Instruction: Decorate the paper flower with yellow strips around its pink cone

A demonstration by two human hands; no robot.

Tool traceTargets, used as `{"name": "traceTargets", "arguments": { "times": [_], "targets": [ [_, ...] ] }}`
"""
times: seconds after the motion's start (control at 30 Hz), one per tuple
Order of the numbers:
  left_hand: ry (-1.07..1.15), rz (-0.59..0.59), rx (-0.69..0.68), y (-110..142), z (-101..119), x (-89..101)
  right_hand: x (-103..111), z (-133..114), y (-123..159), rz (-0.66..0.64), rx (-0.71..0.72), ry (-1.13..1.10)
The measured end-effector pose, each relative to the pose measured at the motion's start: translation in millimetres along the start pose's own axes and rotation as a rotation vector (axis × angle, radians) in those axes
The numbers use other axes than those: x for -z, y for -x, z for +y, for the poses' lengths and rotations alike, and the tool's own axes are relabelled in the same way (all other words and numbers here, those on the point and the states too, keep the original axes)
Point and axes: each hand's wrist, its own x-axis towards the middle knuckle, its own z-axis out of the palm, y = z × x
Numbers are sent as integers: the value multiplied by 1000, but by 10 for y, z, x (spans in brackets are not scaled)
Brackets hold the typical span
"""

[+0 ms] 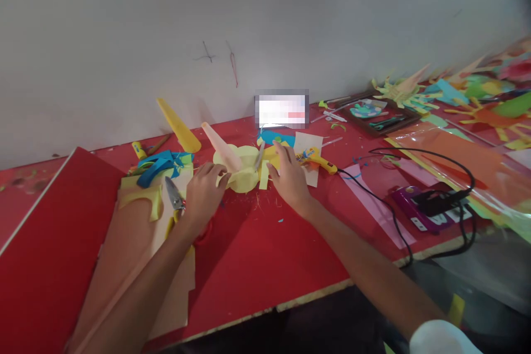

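A pale yellow flower-shaped paper (245, 181) lies on the red table in front of me. On its left part a peach paper cone (224, 149) leans up to the left. My left hand (206, 188) has its fingers curled, with thumb and fingertips at the paper's left edge. My right hand (290, 180) is spread over the right side, thumb and fingers apart, beside a small pale yellow strip (264, 176). A thin whitish stick or strip (260, 156) stands near the paper's right edge. Just beyond my right hand lies a yellow glue gun (321, 161).
Scissors (174, 194) lie by my left wrist, near blue paper pieces (160, 168) and a yellow cone (179, 124). A lit screen (282, 110) leans at the wall. A black cable (385, 207) runs to a purple box (423, 210). A brown tray (379, 130) holds tools.
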Motion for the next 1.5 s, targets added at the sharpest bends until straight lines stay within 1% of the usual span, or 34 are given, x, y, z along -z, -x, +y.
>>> {"name": "traceTargets", "arguments": {
  "times": [0.1,0.17,0.23,0.33,0.47,0.5,0.53,0.63,0.67,0.7,0.77,0.87,0.93,1.0,1.1,1.23,1.3,1.37,1.43,1.5],
  "targets": [
    [-160,-120,13,-21,-186,-20,36,-56,40,-43,47,13],
    [-195,-176,40,-2,-241,-54,50,-98,84,-75,85,-4],
    [-178,-206,57,11,-261,-79,50,-125,126,-90,110,-22],
    [-119,-216,22,-4,-260,-73,49,-129,157,-77,130,-53],
    [57,-158,-44,-52,-184,-1,104,-86,100,-52,136,-124],
    [130,-144,-57,-61,-145,16,126,-73,76,-88,132,-149],
    [210,-134,-68,-67,-99,28,150,-61,53,-157,130,-181],
    [434,-151,-73,-58,59,19,213,-40,27,-461,121,-289],
    [482,-167,-69,-46,111,1,229,-38,38,-532,105,-318],
    [514,-186,-69,-32,159,-23,243,-37,57,-557,77,-341],
    [533,-244,-83,5,243,-82,266,-29,114,-526,15,-393],
    [506,-323,-103,60,335,-175,293,26,209,-479,-23,-468],
    [480,-329,-111,86,372,-231,305,91,261,-491,-37,-470],
    [466,-287,-142,98,385,-278,309,156,298,-485,-57,-445],
    [454,-175,-155,85,349,-308,303,204,318,-442,-66,-417],
    [458,10,-22,36,240,-257,291,187,292,-395,-64,-420],
    [540,71,30,19,209,-209,298,194,274,-362,-93,-445],
    [704,67,49,21,225,-163,324,228,258,-356,-134,-493],
    [877,7,56,44,290,-136,371,278,239,-395,-147,-530],
    [995,-75,63,84,388,-146,430,327,217,-462,-102,-511]
  ]
}}
